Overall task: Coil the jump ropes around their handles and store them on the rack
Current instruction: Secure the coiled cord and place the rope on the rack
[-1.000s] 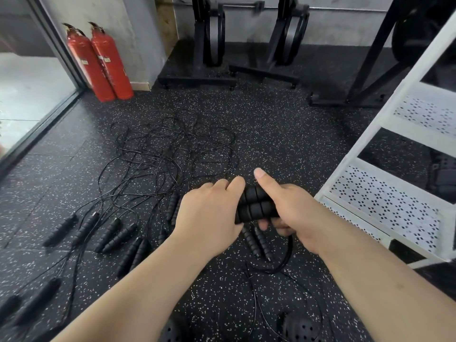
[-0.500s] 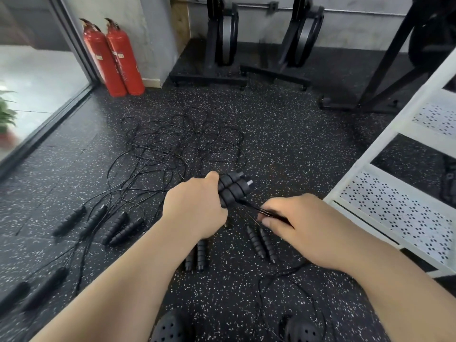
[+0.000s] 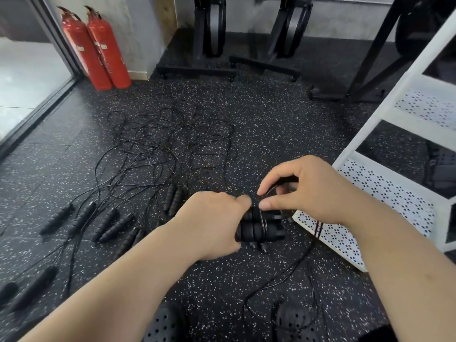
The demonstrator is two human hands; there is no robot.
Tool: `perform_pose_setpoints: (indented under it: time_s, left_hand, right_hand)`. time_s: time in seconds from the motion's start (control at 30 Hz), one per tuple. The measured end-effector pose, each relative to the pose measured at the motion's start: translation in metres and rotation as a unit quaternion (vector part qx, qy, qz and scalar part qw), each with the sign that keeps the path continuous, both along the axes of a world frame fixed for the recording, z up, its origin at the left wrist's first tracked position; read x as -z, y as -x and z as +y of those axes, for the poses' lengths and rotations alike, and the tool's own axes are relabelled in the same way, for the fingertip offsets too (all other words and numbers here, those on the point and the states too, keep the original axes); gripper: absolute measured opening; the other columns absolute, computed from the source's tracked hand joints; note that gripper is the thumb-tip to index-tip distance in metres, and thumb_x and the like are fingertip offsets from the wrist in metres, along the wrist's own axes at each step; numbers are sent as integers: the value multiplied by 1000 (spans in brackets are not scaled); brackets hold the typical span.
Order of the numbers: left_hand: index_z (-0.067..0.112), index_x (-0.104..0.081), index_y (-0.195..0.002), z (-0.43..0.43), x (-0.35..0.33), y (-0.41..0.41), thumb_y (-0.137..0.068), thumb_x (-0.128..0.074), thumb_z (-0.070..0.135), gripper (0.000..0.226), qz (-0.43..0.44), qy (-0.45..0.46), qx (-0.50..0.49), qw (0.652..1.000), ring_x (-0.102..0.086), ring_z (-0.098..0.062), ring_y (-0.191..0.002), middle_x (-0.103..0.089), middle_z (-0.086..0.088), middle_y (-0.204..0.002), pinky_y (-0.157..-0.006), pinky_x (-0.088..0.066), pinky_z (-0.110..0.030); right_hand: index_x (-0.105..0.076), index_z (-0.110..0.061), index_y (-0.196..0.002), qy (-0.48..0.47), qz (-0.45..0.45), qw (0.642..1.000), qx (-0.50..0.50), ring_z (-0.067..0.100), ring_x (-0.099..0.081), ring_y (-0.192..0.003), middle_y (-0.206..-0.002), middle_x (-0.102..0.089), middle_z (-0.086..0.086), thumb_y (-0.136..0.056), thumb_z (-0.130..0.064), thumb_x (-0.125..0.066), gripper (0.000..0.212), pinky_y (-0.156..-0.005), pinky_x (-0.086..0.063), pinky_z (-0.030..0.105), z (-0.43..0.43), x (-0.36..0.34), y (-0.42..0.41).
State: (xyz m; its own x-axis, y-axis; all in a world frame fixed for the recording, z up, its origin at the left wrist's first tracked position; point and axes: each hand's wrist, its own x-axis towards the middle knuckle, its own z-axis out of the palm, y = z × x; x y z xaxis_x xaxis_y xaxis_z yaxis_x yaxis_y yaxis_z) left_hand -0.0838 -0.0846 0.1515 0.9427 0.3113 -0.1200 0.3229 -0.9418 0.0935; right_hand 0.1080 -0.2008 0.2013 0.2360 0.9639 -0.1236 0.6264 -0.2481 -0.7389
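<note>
My left hand (image 3: 212, 225) grips a pair of black ribbed jump rope handles (image 3: 261, 228) held side by side above the floor. A few turns of thin black cord wrap around their middle. My right hand (image 3: 303, 191) pinches that cord (image 3: 265, 193) between thumb and forefinger just above the handles. The loose rest of the rope (image 3: 283, 280) trails down to the floor near my feet. The white perforated rack (image 3: 385, 193) stands at the right, its lowest shelf just beyond my right hand.
Several more black jump ropes (image 3: 167, 149) lie tangled on the speckled rubber floor, their handles (image 3: 108, 223) lined up at the left. Two red fire extinguishers (image 3: 96, 48) stand by the glass door. Black gym equipment frames (image 3: 209, 33) line the back wall. My dark perforated shoes (image 3: 293, 322) show below.
My right hand has moved up from beside the handles to above them, carrying the cord over them. The handles in my left hand have swung toward level.
</note>
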Motion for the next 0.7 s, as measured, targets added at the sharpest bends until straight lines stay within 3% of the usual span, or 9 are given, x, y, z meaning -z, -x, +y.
perform_pose_setpoints:
  time_s: [0.13,0.23,0.37,0.43,0.53,0.6,0.7]
  left_hand:
    - [34,-30,-98,2,-3,0,-85,-63,51,39,-72,-4,46,996,-65,-20,-88,-61,11,-95,-69,-44,-34]
    - [34,-31,-94,7,-7,2,-79,-63,54,40,-125,13,50,991,-62,-18,-79,-52,14,-83,-64,-38,-33]
    - [38,-35,-92,12,-16,7,-67,-58,58,39,-198,86,10,976,-55,-15,-66,-49,17,-71,-59,-38,-31]
    - [38,-39,-94,13,-21,7,-65,-63,54,40,-220,153,-49,962,-55,-12,-65,-55,14,-70,-61,-44,-33]
    - [38,-47,-99,20,-24,6,-68,-74,45,41,-229,213,-143,939,-61,-11,-67,-64,10,-72,-65,-53,-35]
    - [37,-49,-99,26,-21,4,-69,-75,45,41,-228,217,-193,929,-64,-15,-70,-67,9,-76,-68,-56,-38]
    - [35,-47,-97,32,-16,3,-73,-73,52,40,-197,175,-252,931,-64,-21,-75,-65,8,-80,-71,-56,-39]
  right_hand:
    - [-85,-24,-96,41,143,989,-23,23,-73,-91,-94,-79,2,-77,-26,-92,20,-89,-60,31,-1,2,-9]
    - [-84,-20,-96,35,229,973,1,12,-70,-90,-95,-79,2,-82,-29,-83,17,-82,-55,19,-2,5,-11]
    - [-83,-21,-94,5,409,912,43,15,-69,-88,-95,-75,4,-88,-32,-83,12,-80,-56,27,2,15,5]
    - [-82,-23,-85,-29,470,878,90,13,-59,-73,-85,-69,3,-89,-21,-76,8,-67,-47,29,8,22,18]
    - [-76,-26,-73,-45,423,888,178,13,-41,-57,-69,-55,3,-106,-13,-61,38,-57,-37,31,13,37,38]
    - [-73,-25,-72,-38,349,916,196,19,-47,-53,-67,-61,7,-112,-22,-55,43,-56,-42,36,14,43,54]
    - [-69,-25,-81,-12,232,961,147,25,-59,-50,-66,-67,7,-114,-27,-49,38,-53,-50,36,12,41,73]
